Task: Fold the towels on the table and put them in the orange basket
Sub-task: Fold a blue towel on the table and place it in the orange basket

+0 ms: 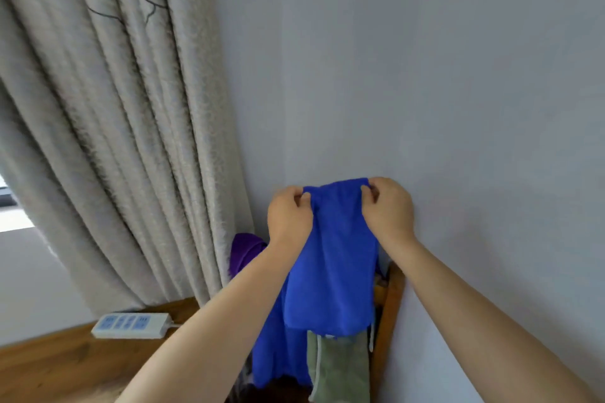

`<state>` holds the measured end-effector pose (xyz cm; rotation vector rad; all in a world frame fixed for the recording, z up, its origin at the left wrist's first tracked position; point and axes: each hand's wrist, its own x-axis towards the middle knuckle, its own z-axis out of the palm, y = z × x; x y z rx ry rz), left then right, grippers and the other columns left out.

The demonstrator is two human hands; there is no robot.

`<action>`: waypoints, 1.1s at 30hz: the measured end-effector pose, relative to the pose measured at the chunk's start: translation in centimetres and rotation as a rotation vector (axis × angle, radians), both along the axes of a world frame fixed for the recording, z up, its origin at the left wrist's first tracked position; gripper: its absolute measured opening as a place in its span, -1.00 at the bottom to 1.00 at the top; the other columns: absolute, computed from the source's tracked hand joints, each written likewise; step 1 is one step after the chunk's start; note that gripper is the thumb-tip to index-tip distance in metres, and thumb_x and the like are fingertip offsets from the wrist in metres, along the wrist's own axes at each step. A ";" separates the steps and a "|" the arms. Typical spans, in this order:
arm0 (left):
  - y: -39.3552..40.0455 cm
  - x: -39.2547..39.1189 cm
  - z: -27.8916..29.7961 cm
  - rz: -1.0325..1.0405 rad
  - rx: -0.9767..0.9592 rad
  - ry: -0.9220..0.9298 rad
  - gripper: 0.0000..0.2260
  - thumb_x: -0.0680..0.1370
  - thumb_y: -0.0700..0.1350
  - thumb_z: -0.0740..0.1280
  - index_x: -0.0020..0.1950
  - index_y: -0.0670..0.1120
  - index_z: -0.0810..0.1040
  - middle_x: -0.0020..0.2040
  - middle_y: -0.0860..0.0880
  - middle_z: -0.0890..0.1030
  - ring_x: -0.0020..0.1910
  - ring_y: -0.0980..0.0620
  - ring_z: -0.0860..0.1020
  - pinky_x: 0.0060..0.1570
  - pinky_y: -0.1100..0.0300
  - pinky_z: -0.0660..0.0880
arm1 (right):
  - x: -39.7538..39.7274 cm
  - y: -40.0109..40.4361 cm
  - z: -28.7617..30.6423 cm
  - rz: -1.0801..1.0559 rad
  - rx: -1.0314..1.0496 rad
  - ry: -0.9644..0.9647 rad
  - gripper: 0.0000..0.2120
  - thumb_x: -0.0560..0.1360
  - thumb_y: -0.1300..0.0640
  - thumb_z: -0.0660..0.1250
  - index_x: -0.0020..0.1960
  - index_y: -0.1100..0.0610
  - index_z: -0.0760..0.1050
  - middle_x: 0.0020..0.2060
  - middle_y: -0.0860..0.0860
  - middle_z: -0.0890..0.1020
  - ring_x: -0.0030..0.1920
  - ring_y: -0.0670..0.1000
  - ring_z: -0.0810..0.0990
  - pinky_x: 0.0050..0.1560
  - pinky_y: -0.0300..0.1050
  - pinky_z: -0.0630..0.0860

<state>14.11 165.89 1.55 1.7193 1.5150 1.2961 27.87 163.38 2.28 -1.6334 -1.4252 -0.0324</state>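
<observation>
You've got the blue towel [334, 258] up in the air in front of the wall, both hands at its top edge: left hand [288, 216] pinching the left corner, right hand [388, 209] pinching the right, fingers curled. It hangs doubled over the wooden table [65, 366]. Green towel [340, 366] below, purple cloth [245, 252] far left, power strip [131, 325] nr curtain [114, 124].

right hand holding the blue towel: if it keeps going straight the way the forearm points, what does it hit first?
Most likely the grey wall. The right hand pinches the blue towel just in front of it, nothing visible between; the gap is unclear from one view.
</observation>
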 end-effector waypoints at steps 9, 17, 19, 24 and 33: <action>-6.0 -15.1 6.6 0.355 0.217 -0.046 -0.85 0.55 -0.23 0.21 -0.09 -0.25 0.55 -0.19 -0.16 0.52 -0.15 -0.08 0.45 -0.13 0.18 0.35 | -14.4 -3.0 7.5 0.227 0.248 -0.184 -0.80 0.48 0.24 0.18 -0.32 0.15 0.30 -0.43 -0.04 0.34 -0.33 0.02 0.34 -0.16 -0.08 0.21; -17.2 -35.0 3.7 0.629 0.146 0.150 -0.81 0.55 -0.19 0.22 0.02 -0.25 0.58 -0.03 -0.23 0.62 0.00 -0.16 0.53 -0.18 0.22 0.25 | -31.8 -10.2 4.1 0.456 0.111 -0.173 -0.88 0.49 0.22 0.18 -0.22 0.16 0.41 -0.28 0.05 0.48 -0.18 0.15 0.47 -0.09 -0.12 0.12; -19.4 -38.4 2.2 0.623 0.105 0.213 -0.80 0.56 -0.18 0.20 0.02 -0.24 0.58 -0.01 -0.20 0.62 0.01 -0.14 0.52 -0.22 0.29 0.22 | -34.9 -11.4 2.4 0.482 0.034 -0.187 -0.89 0.48 0.24 0.17 -0.20 0.18 0.43 -0.20 0.13 0.56 -0.11 0.17 0.50 -0.06 -0.10 0.15; -25.4 -47.2 -3.1 0.645 -0.057 0.343 -0.79 0.56 -0.18 0.20 0.05 -0.24 0.57 0.04 -0.20 0.61 0.06 -0.15 0.51 -0.02 0.16 0.35 | -43.8 -15.1 -3.4 0.551 -0.191 -0.248 -0.83 0.51 0.20 0.17 -0.10 0.24 0.51 -0.09 0.16 0.61 -0.02 0.18 0.52 0.01 -0.08 0.23; -33.7 -53.8 -17.1 0.570 -0.605 0.523 -0.81 0.58 -0.14 0.15 0.00 -0.15 0.54 0.04 -0.13 0.61 0.06 -0.14 0.52 0.00 0.12 0.37 | -51.1 -22.7 -18.4 0.680 -0.519 -0.350 -0.82 0.53 0.22 0.14 -0.04 0.28 0.48 -0.05 0.18 0.58 -0.01 0.20 0.52 -0.08 -0.03 0.37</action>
